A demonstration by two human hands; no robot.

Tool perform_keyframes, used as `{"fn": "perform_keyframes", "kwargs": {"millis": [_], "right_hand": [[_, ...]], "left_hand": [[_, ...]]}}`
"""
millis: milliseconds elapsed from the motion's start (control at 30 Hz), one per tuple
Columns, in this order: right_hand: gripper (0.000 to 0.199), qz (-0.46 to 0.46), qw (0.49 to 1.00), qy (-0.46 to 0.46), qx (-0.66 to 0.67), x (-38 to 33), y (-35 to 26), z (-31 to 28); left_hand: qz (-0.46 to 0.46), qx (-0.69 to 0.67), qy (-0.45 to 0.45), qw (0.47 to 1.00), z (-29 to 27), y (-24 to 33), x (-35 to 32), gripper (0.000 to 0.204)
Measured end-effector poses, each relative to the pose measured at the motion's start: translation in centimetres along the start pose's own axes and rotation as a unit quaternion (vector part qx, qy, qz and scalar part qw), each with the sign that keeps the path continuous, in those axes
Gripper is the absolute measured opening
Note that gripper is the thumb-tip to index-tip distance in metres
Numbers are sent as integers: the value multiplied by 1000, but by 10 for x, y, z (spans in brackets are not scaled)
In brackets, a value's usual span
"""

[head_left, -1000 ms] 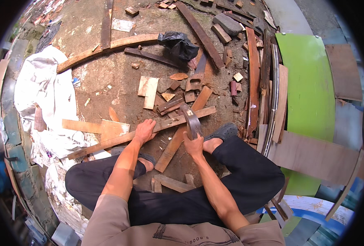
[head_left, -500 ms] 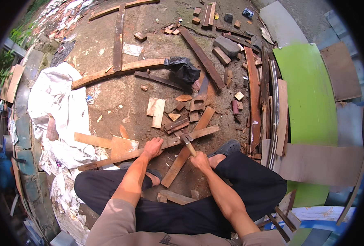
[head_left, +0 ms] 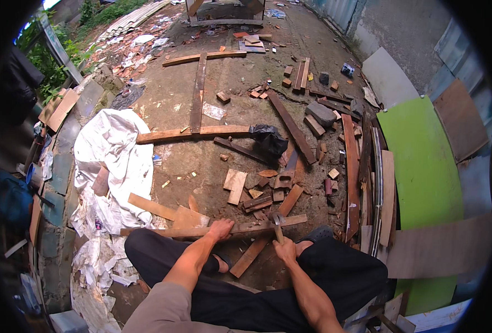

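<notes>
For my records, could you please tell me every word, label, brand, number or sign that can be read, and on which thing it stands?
No text can be read clearly.
White sheet at lower right: faint marks, too blurred to read.
Small dark-and-blue object at upper right: any print is too small to read.
Hammer in the right hand: no lettering visible.

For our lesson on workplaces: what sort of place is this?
Probably an outdoor yard used for makeshift woodworking: a hammer in the right hand, scattered planks on the ground, and green plants beyond.
</notes>
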State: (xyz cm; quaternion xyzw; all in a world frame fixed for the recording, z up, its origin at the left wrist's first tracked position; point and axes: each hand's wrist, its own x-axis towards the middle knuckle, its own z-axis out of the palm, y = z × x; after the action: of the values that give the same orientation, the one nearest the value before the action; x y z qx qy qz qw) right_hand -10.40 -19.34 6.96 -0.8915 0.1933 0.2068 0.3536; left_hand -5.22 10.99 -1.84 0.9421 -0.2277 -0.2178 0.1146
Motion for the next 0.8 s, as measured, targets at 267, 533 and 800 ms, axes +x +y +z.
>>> {"fn": "perform_keyframes", "kwargs": {"millis": [267,533,800], "right_hand": [[35,-138,938,220,228,-21,-81,-90],[35,-155,911,186,335,-49,-102,-195],[41,-78,859,79,500,-67,-130,-181]], "left_hand": [[19,-18,99,995,-67,14,-23,77],[119,58,154,979,-205,53,-41,106],[90,35,195,976,-348,90,-30,122]]}}
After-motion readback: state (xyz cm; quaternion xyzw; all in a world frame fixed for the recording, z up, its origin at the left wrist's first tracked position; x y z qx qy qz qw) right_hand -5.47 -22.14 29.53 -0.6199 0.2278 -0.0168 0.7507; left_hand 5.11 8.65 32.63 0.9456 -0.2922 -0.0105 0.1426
